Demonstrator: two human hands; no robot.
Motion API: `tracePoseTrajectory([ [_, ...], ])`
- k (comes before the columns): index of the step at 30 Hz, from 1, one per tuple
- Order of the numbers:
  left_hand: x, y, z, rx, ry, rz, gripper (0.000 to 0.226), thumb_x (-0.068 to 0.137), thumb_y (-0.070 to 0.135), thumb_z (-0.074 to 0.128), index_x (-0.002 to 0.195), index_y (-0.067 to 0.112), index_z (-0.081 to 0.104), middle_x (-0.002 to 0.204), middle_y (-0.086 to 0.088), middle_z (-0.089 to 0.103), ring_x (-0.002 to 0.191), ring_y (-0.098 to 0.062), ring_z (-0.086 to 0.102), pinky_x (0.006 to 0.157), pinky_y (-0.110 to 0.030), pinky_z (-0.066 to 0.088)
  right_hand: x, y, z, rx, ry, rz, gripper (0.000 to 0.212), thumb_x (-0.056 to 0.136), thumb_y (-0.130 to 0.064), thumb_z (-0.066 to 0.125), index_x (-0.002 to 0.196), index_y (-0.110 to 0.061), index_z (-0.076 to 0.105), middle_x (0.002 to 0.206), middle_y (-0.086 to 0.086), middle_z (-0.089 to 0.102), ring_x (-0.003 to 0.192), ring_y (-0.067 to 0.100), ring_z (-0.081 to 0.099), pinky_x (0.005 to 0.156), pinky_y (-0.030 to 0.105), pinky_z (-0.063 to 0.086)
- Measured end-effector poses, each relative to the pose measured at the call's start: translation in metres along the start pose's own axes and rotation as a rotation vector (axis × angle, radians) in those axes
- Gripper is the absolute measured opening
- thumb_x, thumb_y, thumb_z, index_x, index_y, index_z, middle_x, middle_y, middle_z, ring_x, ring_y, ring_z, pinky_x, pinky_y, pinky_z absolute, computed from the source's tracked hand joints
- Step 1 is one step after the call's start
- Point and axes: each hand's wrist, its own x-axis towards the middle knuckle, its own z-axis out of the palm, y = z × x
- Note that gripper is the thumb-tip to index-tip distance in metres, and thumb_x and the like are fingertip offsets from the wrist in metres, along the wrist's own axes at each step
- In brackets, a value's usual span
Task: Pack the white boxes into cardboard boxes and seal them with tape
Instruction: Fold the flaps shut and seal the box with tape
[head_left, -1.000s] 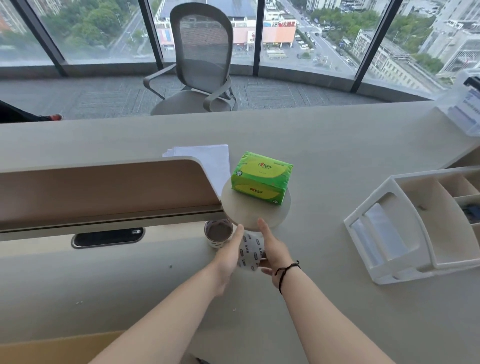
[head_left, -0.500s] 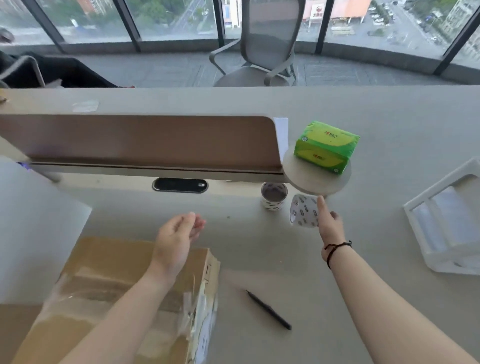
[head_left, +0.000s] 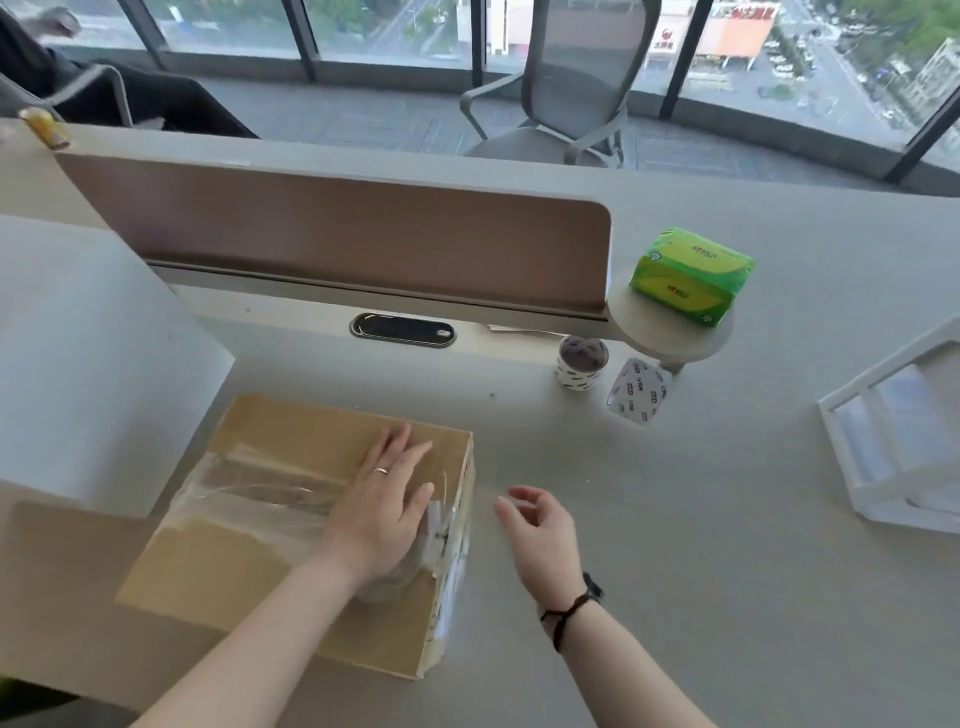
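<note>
Cardboard box (head_left: 270, 519) under left hand (head_left: 387, 512), flat-palmed on crinkly clear tape (head_left: 249, 480); right hand (head_left: 540, 525) just beside, loosely curled, empty. Probably stiff, light, slick on desk (head_left: 675, 519). Best gripped at opposite side walls.

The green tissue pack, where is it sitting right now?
In the head view the green tissue pack lies at the upper right, on the small round shelf at the right end of the desk divider, above the paper cup.
</note>
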Motion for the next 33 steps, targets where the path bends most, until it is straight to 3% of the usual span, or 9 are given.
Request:
tracePoseTrajectory([
  [4, -0.02, -0.011, 0.001, 0.246, -0.116, 0.046, 0.07, 0.097, 0.067, 0.008, 0.16, 0.037, 0.001, 0.164, 0.016, -0.018, 0.148, -0.003, -0.027, 0.121, -0.028, -0.019, -0.041, 0.002, 0.027, -0.106, 0.017, -0.159, 0.018, 0.091, -0.022, 0.069, 0.109, -0.025, 0.069, 0.098, -0.012, 0.071, 0.089, -0.001, 0.066, 0.08, 0.017, 0.052],
  [9, -0.029, -0.02, 0.003, 0.339, -0.161, 0.096, 0.097, 0.074, 0.08, -0.027, 0.158, 0.035, -0.013, 0.163, 0.012, -0.026, 0.148, -0.011, -0.031, 0.12, -0.04, -0.021, -0.072, 0.003, 0.06, -0.122, 0.051, -0.142, 0.033, 0.094, -0.022, 0.063, 0.126, -0.026, 0.064, 0.118, -0.016, 0.066, 0.113, 0.0, 0.061, 0.102, 0.024, 0.048],
  [11, -0.029, -0.017, 0.001, 0.348, -0.174, 0.107, 0.095, 0.074, 0.078, -0.025, 0.157, 0.033, -0.017, 0.16, 0.011, -0.03, 0.146, -0.013, -0.035, 0.119, -0.04, -0.023, -0.073, 0.002, 0.068, -0.097, 0.104, -0.12, 0.026, 0.092, -0.021, 0.062, 0.117, -0.023, 0.069, 0.111, -0.018, 0.071, 0.108, -0.002, 0.064, 0.098, 0.023, 0.05],
  [13, -0.03, -0.017, 0.001, 0.364, -0.187, 0.117, 0.09, 0.078, 0.074, -0.02, 0.157, 0.031, -0.017, 0.159, 0.01, -0.032, 0.144, -0.015, -0.037, 0.117, -0.041, -0.025, -0.073, -0.005, 0.072, -0.054, 0.141, -0.081, 0.015, 0.093, -0.013, 0.062, 0.098, -0.025, 0.069, 0.092, -0.024, 0.072, 0.091, -0.013, 0.065, 0.083, 0.005, 0.047],
  [15, -0.03, -0.017, 0.001, 0.366, -0.181, 0.127, 0.087, 0.083, 0.072, -0.017, 0.158, 0.029, -0.015, 0.159, 0.009, -0.032, 0.143, -0.017, -0.037, 0.117, -0.043, -0.024, -0.071, -0.01, 0.075, -0.021, 0.201, -0.053, 0.024, 0.093, -0.012, 0.063, 0.115, -0.017, 0.071, 0.106, -0.016, 0.073, 0.092, -0.012, 0.064, 0.081, 0.0, 0.041],
  [18, -0.031, -0.016, -0.002, 0.389, -0.217, 0.136, 0.07, 0.098, 0.065, 0.0, 0.156, 0.03, -0.02, 0.159, 0.007, -0.034, 0.145, -0.018, -0.037, 0.117, -0.048, -0.024, -0.068, -0.013, 0.083, -0.065, 0.29, -0.036, 0.031, 0.093, -0.015, 0.063, 0.123, -0.011, 0.07, 0.119, -0.003, 0.072, 0.113, 0.01, 0.065, 0.091, 0.012, 0.042],
  [24, -0.03, -0.017, -0.003, 0.385, -0.252, 0.19, 0.062, 0.102, 0.06, 0.007, 0.155, 0.043, -0.019, 0.161, 0.007, -0.031, 0.147, -0.019, -0.034, 0.118, -0.057, -0.021, -0.052, -0.013, 0.092, -0.074, 0.358, 0.006, 0.02, 0.088, -0.015, 0.064, 0.072, -0.006, 0.068, 0.054, -0.005, 0.056, 0.061, 0.02, 0.047, 0.058, 0.025, 0.038],
  [28, -0.03, -0.016, -0.005, 0.41, -0.268, 0.208, 0.061, 0.101, 0.061, 0.005, 0.155, 0.046, -0.019, 0.163, 0.007, -0.029, 0.151, -0.025, -0.03, 0.117, -0.06, -0.02, -0.044, -0.009, 0.085, -0.059, 0.306, 0.032, 0.03, 0.087, -0.018, 0.069, 0.059, -0.007, 0.067, 0.053, 0.012, 0.055, 0.056, 0.012, 0.043, 0.058, 0.026, 0.04],
  [33, -0.032, -0.016, -0.01, 0.429, -0.269, 0.199, 0.063, 0.098, 0.067, 0.005, 0.154, 0.049, -0.018, 0.165, 0.008, -0.025, 0.152, -0.025, -0.026, 0.118, -0.06, -0.019, -0.044, -0.001, 0.078, -0.188, 0.263, 0.025, 0.053, 0.088, -0.034, 0.071, 0.056, 0.005, 0.054, 0.05, 0.003, 0.036, 0.051, 0.016, 0.032, 0.052, 0.029, 0.03],
])
